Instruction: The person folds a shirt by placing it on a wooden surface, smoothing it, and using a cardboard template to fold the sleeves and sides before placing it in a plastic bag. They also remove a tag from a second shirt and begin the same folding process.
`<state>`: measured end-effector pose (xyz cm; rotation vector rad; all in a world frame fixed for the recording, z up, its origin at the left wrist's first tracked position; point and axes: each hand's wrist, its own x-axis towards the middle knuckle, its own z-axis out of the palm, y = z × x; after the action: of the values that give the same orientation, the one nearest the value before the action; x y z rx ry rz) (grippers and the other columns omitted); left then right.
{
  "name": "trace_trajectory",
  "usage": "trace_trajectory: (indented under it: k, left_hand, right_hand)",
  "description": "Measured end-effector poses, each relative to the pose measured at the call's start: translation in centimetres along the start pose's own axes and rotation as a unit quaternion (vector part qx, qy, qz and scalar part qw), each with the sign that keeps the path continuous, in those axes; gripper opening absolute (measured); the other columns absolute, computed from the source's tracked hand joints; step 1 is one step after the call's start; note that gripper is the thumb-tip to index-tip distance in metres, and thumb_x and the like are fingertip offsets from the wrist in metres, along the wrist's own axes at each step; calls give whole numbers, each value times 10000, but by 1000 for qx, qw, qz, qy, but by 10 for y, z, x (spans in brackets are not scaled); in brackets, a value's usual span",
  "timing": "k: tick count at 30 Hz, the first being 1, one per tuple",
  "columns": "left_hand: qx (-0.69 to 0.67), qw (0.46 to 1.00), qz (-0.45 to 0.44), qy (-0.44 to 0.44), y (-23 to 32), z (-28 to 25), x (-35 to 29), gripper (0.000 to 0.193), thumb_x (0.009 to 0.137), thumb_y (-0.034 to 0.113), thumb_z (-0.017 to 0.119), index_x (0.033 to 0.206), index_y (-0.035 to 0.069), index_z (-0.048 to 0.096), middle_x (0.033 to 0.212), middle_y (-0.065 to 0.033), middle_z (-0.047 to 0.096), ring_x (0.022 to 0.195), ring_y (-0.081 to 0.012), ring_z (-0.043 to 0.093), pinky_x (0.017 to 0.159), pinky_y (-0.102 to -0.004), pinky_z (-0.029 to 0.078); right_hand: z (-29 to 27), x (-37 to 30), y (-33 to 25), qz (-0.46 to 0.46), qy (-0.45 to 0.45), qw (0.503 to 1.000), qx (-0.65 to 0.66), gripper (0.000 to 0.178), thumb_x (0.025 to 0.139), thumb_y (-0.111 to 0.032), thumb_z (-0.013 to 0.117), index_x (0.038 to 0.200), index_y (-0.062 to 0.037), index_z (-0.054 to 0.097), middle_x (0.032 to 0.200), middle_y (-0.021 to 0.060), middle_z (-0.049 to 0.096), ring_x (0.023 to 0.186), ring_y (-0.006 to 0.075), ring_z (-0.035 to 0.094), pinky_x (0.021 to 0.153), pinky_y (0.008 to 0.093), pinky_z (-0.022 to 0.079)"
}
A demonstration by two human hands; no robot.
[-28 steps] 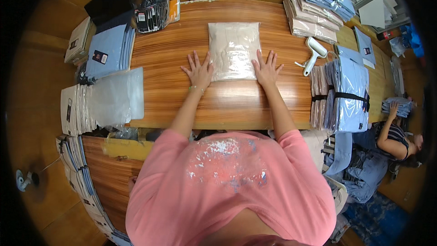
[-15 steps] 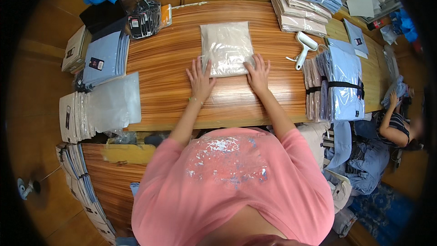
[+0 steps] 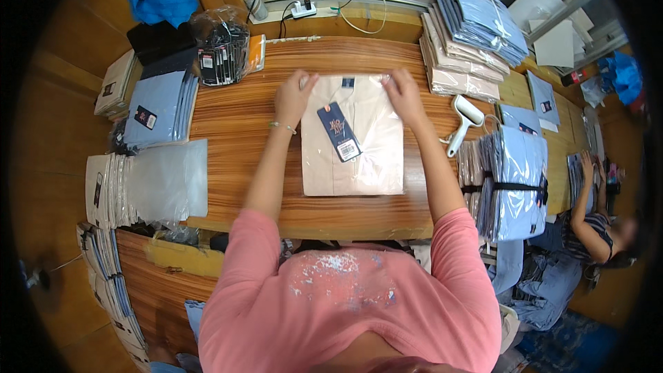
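Note:
A folded beige shirt in a clear plastic bag (image 3: 380,145) lies in front of me, its collar end away from me. A dark navy hang tag (image 3: 338,131) with a pale label rests slantwise on its front. My left hand (image 3: 293,102) pinches the bag's far left corner, thumb and fingers closed there. At the far right corner my right hand (image 3: 406,102) grips the bag between thumb and fingers.
Bagged shirts form stacks at the back right (image 3: 463,62), and a strapped bundle (image 3: 518,183) stands nearer. A white lint roller (image 3: 464,124) lies beside them. On the left are blue shirts (image 3: 162,107) and clear bags (image 3: 173,183). Another person (image 3: 587,235) works far right.
The bagged shirt has been turned over, so its tagged front now shows, and it sits closer to me. Both hands have gone from its near edge to its far corners. The view has tilted up.

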<state>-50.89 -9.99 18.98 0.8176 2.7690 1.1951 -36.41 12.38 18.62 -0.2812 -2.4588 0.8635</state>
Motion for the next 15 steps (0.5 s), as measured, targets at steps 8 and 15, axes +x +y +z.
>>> trace_trajectory:
  k: [8,15]
  left_hand:
    - [75,996,15,52,-23,126,-39,352,924,301,445,1177,99,583,1320,-143,445,1299,-344,285,1056,-572,113]
    - [82,996,17,12,-35,131,-35,320,938,250,413,1168,140,606,1305,-59,489,1309,-327,278,1055,-572,79]
  right_hand:
    - [137,-31,-17,111,86,982,-125,328,879,-239,505,1171,-111,581,1345,152,407,1315,320,283,1039,605,100]
    - [162,-33,-8,137,27,980,-144,332,892,-246,486,1178,-106,579,1332,132,446,1314,301,300,1043,602,40]
